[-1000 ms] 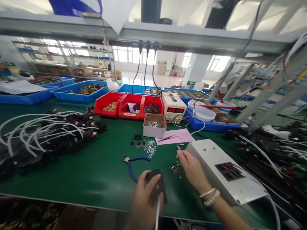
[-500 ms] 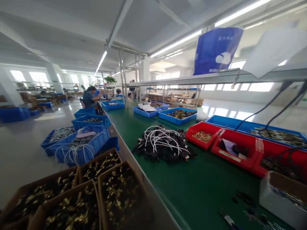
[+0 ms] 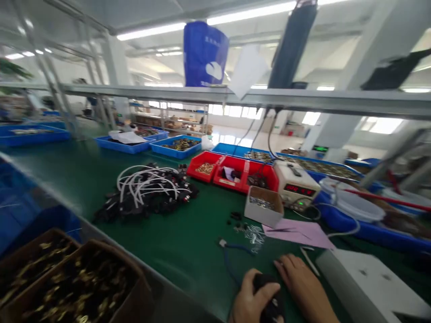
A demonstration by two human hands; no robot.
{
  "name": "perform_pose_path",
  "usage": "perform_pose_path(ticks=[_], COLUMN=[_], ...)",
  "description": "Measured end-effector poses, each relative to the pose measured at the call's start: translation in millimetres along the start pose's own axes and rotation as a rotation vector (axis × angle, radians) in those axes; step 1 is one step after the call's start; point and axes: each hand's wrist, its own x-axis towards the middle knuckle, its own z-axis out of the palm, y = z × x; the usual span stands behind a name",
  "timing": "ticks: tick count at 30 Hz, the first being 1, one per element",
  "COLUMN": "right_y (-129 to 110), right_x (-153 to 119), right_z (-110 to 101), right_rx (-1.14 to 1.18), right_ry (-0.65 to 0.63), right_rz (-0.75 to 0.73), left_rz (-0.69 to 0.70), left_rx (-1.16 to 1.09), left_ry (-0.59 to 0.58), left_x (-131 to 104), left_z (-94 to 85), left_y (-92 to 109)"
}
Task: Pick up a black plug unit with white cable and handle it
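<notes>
At the bottom of the view, my left hand has its fingers wrapped round a black plastic part whose exact kind is blurred. To its right, my right hand rests palm down on the green tabletop, fingers stretched out and holding nothing visible. Just beyond my left hand lie blue-handled pliers. Several small shiny metal pieces and a few dark bits are scattered past them. A pink sheet with thin dark tools on it lies beyond my right hand.
A pile of black plugs with white cables sits to the left. Red bins, a small carton and a power supply stand behind the hands. A white box is at right; brown cartons stand along the table's left edge.
The view has swung to the right, so the bins and cable pile sit further left. Both my hands, the power supply, the pink sheet and the white box have come into view.
</notes>
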Motion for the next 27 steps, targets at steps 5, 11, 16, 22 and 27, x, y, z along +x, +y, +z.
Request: perform_pose_path(ticks=[5,11,16,22,27], right_y=[-11,-6,7,-5,-4], right_x=[5,4,-12,-29,-31], right_z=[-6,-21,-30,-24,-12], right_rx=[0.023,0.2,0.312,0.373,0.441], right_ry=[-0.131,-0.113,-0.006,-0.11,-0.151], right_rz=[0.17,0.285,0.552,0.75,0.744], left_rz=[0.132,0.068,0.024,0.028,-0.031], left_rx=[0.079,0.104,0.076,0.036,0.01], left_ry=[0.095,0.12,0.108,0.101,-0.008], left_x=[-4,-7,-7,-6,-5], left_z=[1.7,2.9,-0.4,-2.5,4.8], left_y=[-8,-3,5,4,-4])
